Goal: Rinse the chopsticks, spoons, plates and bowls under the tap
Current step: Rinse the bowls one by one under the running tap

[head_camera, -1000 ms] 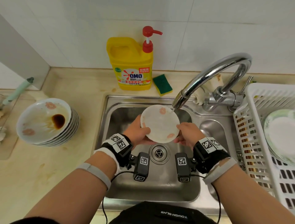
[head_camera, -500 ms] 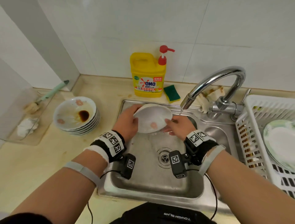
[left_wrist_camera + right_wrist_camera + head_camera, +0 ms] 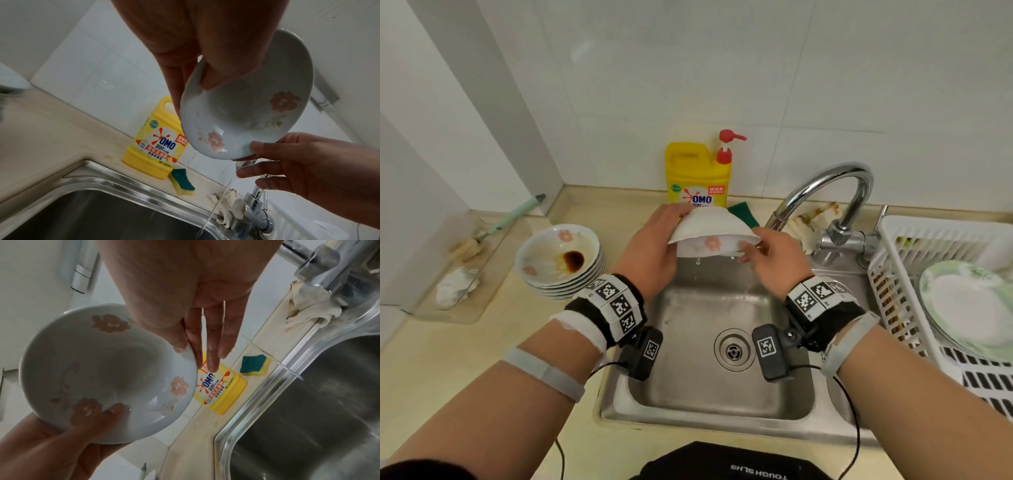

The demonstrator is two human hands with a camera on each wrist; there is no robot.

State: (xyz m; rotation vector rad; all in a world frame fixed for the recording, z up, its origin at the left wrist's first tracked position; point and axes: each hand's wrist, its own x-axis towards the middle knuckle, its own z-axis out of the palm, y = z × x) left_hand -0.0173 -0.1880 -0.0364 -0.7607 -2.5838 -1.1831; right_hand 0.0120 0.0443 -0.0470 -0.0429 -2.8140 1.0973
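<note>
I hold a small white bowl (image 3: 710, 226) with pink flowers above the back of the sink (image 3: 688, 342), tipped so its inside faces down, and drops fall from it. My left hand (image 3: 654, 246) grips its left rim, thumb inside the bowl (image 3: 246, 110). My right hand (image 3: 774, 260) pinches the right rim of the bowl (image 3: 98, 369) between thumb and forefinger, the other fingers straight. The tap (image 3: 825, 185) runs a thin stream (image 3: 216, 209) to the right of the bowl. A stack of dirty bowls (image 3: 558, 260) with a brown sauce stain sits on the counter at left.
A white dish rack (image 3: 893, 274) at right holds clean plates (image 3: 969, 308). A yellow detergent bottle (image 3: 698, 174) and a green sponge (image 3: 743, 212) stand behind the sink. A brush (image 3: 517, 212) lies in a clear tray at far left. A rag (image 3: 811, 222) sits by the tap base.
The bowl was face up under the tap's stream; both hands have lifted it away to the left and turned it over, so it drips.
</note>
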